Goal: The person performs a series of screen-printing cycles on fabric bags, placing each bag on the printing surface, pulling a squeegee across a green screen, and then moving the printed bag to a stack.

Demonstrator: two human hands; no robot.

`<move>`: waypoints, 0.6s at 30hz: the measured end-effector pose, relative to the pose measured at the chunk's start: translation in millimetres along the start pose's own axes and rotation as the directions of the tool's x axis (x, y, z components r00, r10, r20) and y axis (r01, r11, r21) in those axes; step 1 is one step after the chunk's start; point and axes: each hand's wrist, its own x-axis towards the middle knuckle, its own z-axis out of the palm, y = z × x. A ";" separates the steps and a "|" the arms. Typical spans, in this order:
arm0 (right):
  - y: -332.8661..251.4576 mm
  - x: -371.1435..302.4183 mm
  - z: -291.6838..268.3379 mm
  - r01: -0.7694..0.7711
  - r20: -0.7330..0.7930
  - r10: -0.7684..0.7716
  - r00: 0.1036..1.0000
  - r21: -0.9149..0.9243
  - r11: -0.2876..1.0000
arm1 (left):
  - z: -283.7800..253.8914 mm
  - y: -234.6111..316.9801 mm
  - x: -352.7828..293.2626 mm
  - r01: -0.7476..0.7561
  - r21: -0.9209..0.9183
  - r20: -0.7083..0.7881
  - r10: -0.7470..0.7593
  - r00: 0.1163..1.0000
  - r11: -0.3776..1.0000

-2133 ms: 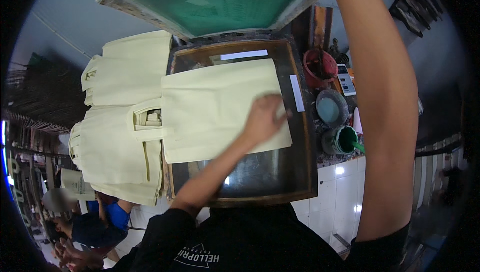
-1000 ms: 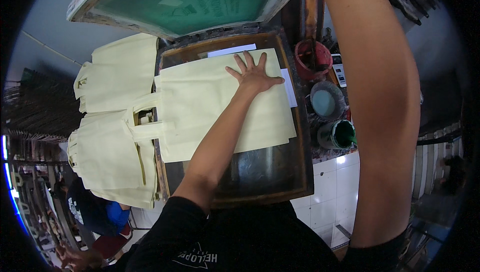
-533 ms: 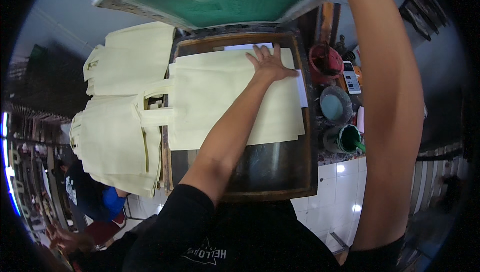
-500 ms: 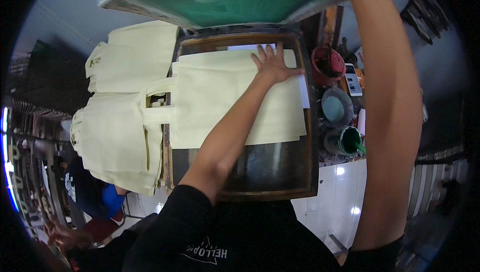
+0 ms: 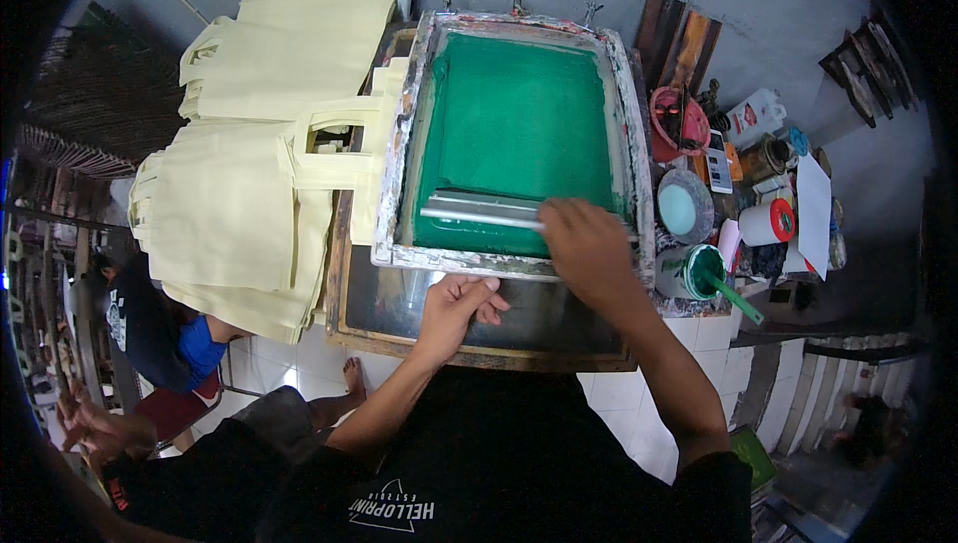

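Note:
A screen printing frame (image 5: 389,206) with green mesh and green ink lies flat on the dark table (image 5: 394,308). My right hand (image 5: 587,249) grips a metal-handled squeegee (image 5: 484,212) on the mesh near the frame's front side. Just below the frame's near edge is my left hand (image 5: 457,315), fingers loosely curled in, with nothing visible in them. Under the frame's left side a cream tote bag (image 5: 367,189) pokes out; the frame covers most of it.
Piled cream tote bags (image 5: 225,209) sit to the left. On the right stand a red bucket (image 5: 667,149), a grey bowl (image 5: 681,206), an ink tub (image 5: 689,273) with a green-handled tool, a phone (image 5: 718,164) and a white jug (image 5: 758,114). Another person (image 5: 155,318) sits at far left.
The raised frame has come down flat over the tote bag. My left hand has left the bag for the frame's near edge. My right hand has come down and grips the squeegee.

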 end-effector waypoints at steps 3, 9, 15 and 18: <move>1.3 5.7 5.4 -0.170 0.282 0.179 0.942 -0.054 0.984 | -1.0 -7.1 0.5 0.072 -0.020 -0.013 -0.072 0.997 0.997; 7.8 25.7 -29.5 -0.201 0.435 0.128 0.891 0.127 0.971 | -10.2 -7.6 0.3 0.094 -0.004 -0.006 -0.094 0.996 0.996; -22.1 -9.7 -11.4 -0.048 0.279 0.013 0.960 0.119 0.992 | -2.5 -8.9 1.5 0.069 -0.002 -0.035 -0.069 0.997 0.998; -1.1 11.5 8.5 -0.037 0.317 0.022 0.948 0.043 0.998 | -7.0 -10.7 0.4 0.090 -0.010 -0.033 -0.090 0.995 0.996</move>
